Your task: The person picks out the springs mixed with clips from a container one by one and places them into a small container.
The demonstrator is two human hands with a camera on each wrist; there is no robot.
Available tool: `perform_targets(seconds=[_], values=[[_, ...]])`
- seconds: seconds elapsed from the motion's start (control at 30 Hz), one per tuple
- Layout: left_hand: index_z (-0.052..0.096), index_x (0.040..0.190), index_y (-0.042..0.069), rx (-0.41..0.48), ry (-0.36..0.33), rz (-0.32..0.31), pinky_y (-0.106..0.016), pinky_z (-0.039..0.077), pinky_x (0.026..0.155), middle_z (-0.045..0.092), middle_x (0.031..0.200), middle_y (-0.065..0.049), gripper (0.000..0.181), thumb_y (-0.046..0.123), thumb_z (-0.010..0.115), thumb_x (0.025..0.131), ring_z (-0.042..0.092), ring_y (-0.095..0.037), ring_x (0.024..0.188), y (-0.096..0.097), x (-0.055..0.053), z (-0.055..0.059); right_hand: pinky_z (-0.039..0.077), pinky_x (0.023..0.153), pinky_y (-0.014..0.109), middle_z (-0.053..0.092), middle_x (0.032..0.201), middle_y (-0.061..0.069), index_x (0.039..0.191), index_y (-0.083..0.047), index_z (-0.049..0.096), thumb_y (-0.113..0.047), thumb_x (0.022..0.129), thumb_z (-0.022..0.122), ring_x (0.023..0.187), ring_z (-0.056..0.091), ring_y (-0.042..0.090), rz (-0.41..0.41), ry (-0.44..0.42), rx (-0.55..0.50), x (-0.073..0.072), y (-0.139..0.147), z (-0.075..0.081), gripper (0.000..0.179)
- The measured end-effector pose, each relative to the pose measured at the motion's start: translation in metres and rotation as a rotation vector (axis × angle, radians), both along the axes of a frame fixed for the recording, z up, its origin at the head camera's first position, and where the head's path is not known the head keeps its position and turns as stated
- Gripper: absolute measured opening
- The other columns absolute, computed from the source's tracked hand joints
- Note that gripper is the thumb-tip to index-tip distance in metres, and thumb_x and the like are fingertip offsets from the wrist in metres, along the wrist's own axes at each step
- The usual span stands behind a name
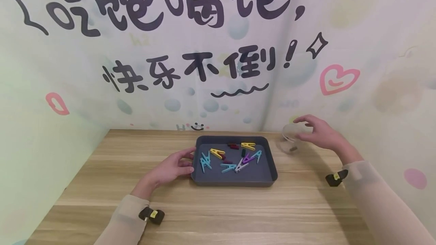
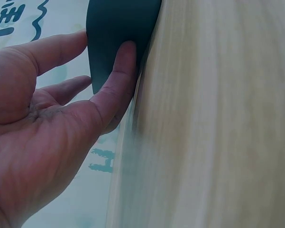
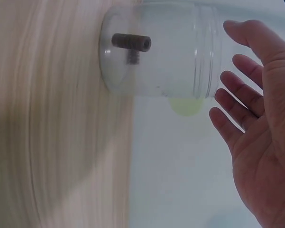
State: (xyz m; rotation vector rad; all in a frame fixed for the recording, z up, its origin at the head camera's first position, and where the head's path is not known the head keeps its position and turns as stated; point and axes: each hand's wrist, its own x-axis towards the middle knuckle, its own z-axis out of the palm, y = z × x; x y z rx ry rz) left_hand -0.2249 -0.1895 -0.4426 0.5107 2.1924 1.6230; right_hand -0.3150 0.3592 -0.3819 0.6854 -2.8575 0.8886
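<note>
A dark grey tray (image 1: 235,180) holds several small clothespins, among them a yellow clothespin (image 1: 217,153), a purple clothespin (image 1: 248,158) and a blue clothespin (image 1: 228,167). My left hand (image 1: 173,167) rests its fingertips against the tray's left side; in the left wrist view the fingers are extended along the tray wall (image 2: 111,33). To the right of the tray stands a clear jar (image 3: 173,71) without a lid, with a small dark ribbed cylinder (image 3: 131,42) at its bottom. My right hand (image 1: 320,133) hovers by the jar's mouth, fingers apart and holding nothing.
Small dark red ribbed pieces (image 1: 233,145) and a dark green cylinder (image 1: 243,153) also lie in the tray. The wooden table (image 1: 238,214) meets a printed wall cloth (image 1: 163,112) behind the tray and jar.
</note>
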Motion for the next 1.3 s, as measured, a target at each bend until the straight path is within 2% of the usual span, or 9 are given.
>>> perform_targets(seconds=[0.3,0.6,0.8,1.07,1.3], values=[[0.026,0.165,-0.004,0.004,-0.007,0.001,-0.044,0.055,0.107,0.044,0.152,-0.031,0.073,0.000,0.065,0.103,0.051,-0.049,0.139,0.000,0.000,-0.001,0.043,0.111,0.068,0.061,0.141,0.016,0.136,-0.005,0.064,-0.023,0.094,0.083,0.133,0.053,0.048,0.034,-0.001,0.020,0.005,-0.030,0.012,0.049],[0.026,0.166,-0.004,-0.002,-0.002,0.000,-0.044,0.055,0.106,0.045,0.152,-0.031,0.074,0.001,0.066,0.103,0.052,-0.049,0.138,-0.001,0.001,0.001,0.045,0.111,0.062,0.066,0.135,0.011,0.131,-0.009,0.067,-0.017,0.090,0.087,0.131,0.056,0.037,0.147,0.078,0.036,0.002,-0.064,0.017,0.046],[0.027,0.166,-0.003,0.001,-0.001,0.001,-0.043,0.056,0.105,0.045,0.152,-0.031,0.074,0.001,0.066,0.103,0.053,-0.049,0.138,-0.001,0.000,0.000,0.046,0.112,0.058,0.066,0.135,0.008,0.132,-0.007,0.068,-0.016,0.089,0.086,0.130,0.057,0.032,0.225,0.092,0.071,-0.001,-0.086,0.018,0.047],[0.027,0.165,-0.003,0.015,-0.006,-0.003,-0.042,0.056,0.105,0.045,0.151,-0.031,0.074,0.000,0.066,0.103,0.053,-0.048,0.138,-0.001,0.000,-0.001,0.047,0.111,0.055,0.065,0.135,0.006,0.128,-0.014,0.071,-0.024,0.091,0.085,0.128,0.058,0.032,0.250,0.073,0.107,-0.007,-0.110,0.016,0.042],[0.027,0.165,-0.004,0.014,-0.008,0.001,-0.043,0.056,0.105,0.045,0.151,-0.031,0.073,0.000,0.066,0.103,0.052,-0.049,0.138,-0.001,0.000,-0.001,0.046,0.113,0.054,0.065,0.137,0.005,0.128,-0.015,0.071,-0.023,0.092,0.084,0.131,0.056,0.029,0.296,0.047,0.135,-0.012,-0.125,0.009,0.040]])
